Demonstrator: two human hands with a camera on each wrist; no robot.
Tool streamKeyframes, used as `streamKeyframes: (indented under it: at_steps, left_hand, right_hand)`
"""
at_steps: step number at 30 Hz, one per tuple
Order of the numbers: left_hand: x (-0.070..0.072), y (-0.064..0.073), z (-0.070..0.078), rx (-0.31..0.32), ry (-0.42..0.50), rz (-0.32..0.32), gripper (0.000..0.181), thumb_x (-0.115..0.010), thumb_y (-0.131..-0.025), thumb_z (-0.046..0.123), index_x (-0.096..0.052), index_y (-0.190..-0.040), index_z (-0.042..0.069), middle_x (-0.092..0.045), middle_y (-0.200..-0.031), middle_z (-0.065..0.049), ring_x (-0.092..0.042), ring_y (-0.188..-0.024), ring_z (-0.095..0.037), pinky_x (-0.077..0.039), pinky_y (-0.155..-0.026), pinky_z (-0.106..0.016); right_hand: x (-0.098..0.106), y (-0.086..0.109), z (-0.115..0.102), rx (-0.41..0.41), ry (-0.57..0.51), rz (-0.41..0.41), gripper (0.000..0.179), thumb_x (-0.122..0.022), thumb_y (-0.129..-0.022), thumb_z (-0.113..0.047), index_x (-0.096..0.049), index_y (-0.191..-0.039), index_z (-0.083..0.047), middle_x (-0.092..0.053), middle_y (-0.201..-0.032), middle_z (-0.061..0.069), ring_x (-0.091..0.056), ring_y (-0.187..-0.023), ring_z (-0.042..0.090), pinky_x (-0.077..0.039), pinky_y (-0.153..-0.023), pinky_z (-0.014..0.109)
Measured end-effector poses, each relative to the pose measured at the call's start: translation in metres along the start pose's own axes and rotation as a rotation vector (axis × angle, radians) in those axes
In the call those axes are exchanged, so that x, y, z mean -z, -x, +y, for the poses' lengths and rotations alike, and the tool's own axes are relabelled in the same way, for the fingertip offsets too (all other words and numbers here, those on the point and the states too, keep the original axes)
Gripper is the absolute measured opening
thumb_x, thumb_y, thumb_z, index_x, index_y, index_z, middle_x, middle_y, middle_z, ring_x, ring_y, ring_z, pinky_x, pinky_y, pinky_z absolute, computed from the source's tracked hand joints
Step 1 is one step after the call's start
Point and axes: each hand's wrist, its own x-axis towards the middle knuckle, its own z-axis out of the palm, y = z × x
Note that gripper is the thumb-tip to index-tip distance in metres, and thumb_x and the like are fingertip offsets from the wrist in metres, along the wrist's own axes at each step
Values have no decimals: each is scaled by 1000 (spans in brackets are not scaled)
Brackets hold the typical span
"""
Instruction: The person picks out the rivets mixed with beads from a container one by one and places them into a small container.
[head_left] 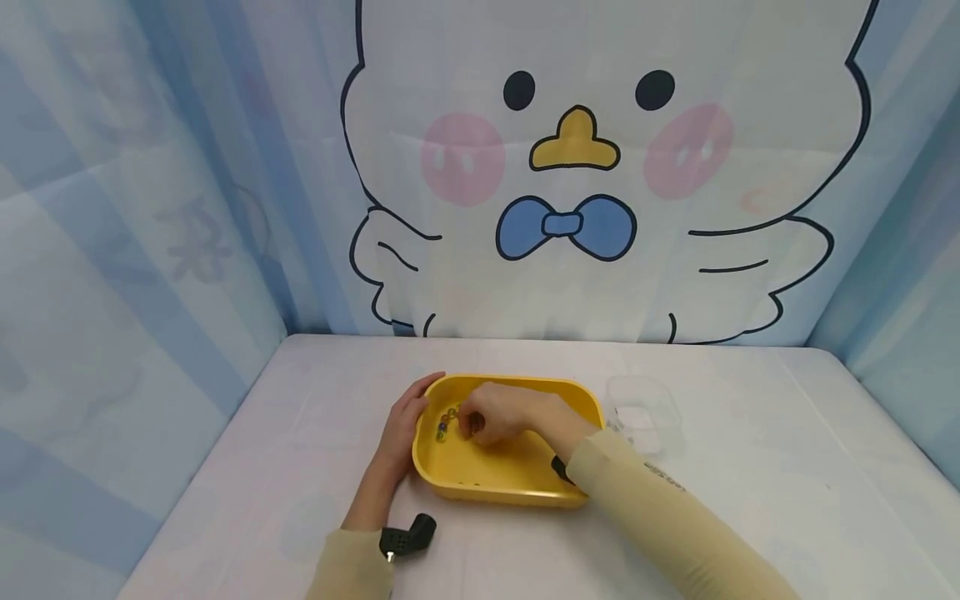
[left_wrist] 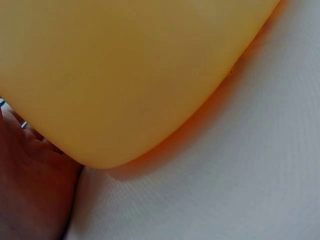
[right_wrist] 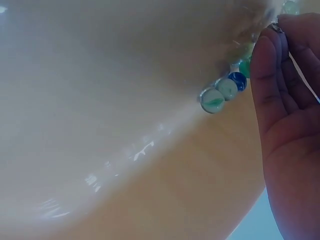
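A yellow tray (head_left: 517, 487) lies on the white-covered table. My left hand (head_left: 401, 429) rests along its left side, with fairly straight fingers at the outer wall and far corner. In the left wrist view, the palm (left_wrist: 40, 175) sits beside the tray's yellow wall (left_wrist: 125, 100). My right hand (head_left: 498, 412) reaches into the tray from the right, fingers curled and fingertips together. Between those fingertips a small shiny marble (right_wrist: 276, 28) shows, partly hidden. Several glass marbles (head_left: 442, 427) line the tray's left inner edge; a green-streaked marble (right_wrist: 212, 101) ends the row.
A clear plastic box (head_left: 643, 404) stands on the table just right of the tray, behind the right forearm. A curtain (head_left: 562, 292) with a cartoon bird hangs along the table's back edge, with blue striped cloth at both sides.
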Motion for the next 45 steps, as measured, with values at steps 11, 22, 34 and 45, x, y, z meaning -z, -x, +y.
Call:
streamKeyframes:
  at_steps: [11,22,34,45]
  left_hand:
    - [-1,1,-1,2,7,-4,48,-34,-102,14,-51,-147,9,-47,-152,-9,-39,-141,-25,-25,-119,-45]
    - [1,0,-1,-2,11,-9,49,-34,-102,13,-50,-148,8,-46,-153,-9,-38,-142,-25,-24,-119,-45]
    - [1,-2,1,-8,-1,-9,48,-33,-102,13,-51,-147,9,-46,-152,-9,-39,-141,-25,-25,-119,-43]
    - [0,-2,0,14,-1,2,49,-33,-102,15,-51,-147,10,-47,-152,-7,-41,-140,-24,-27,-118,-45]
  right_hand:
    - [6,4,0,32,-20,64,10,-69,-90,-4,-72,-97,-11,-65,-89,-2,-56,-80,11,-50,-75,22]
    - [11,6,0,39,-38,103,12,-71,-90,-3,-73,-101,-8,-64,-90,-6,-57,-83,12,-51,-79,23]
    - [26,14,-6,40,-42,150,13,-68,-91,-4,-74,-103,-6,-64,-93,-4,-58,-84,14,-52,-79,23]
    - [38,28,-12,27,-99,183,15,-69,-91,-3,-73,-105,-4,-65,-91,-4,-60,-80,15,-55,-73,24]
